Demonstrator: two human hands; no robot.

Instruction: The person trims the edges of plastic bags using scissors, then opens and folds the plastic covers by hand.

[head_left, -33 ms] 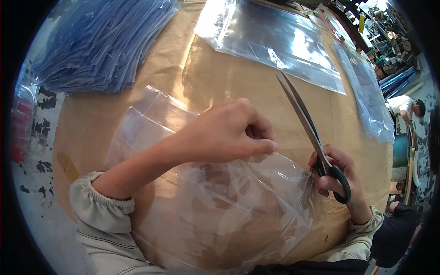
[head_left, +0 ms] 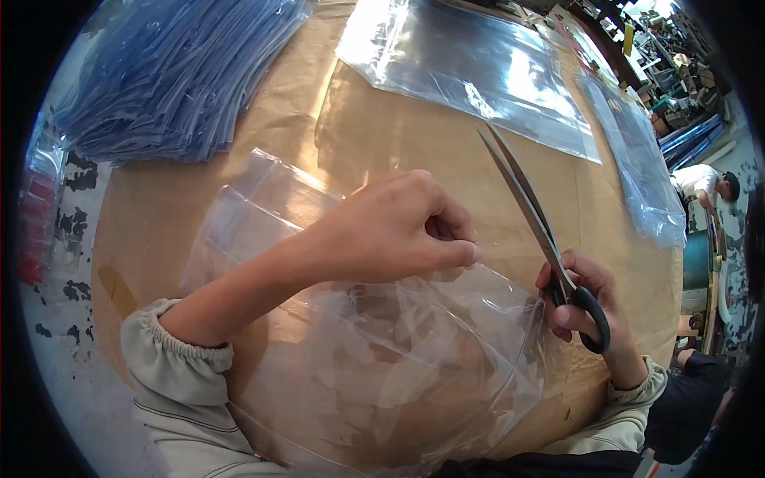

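Head view: I see my left hand point(head_left: 390, 231) pinching the top edge of a crumpled clear plastic bag point(head_left: 382, 358) (lying on brown paper point(head_left: 374, 135)), while my right hand point(head_left: 586, 299) grips black-handled steel scissors point(head_left: 542, 231), blades slightly parted, just beside it.

Bare counter point(head_left: 382, 151) between the hands and far clear bags point(head_left: 470, 72) allows passage; blue bag stack point(head_left: 167, 72) blocks far left, raised scissors point(head_left: 534, 223) obstruct right.
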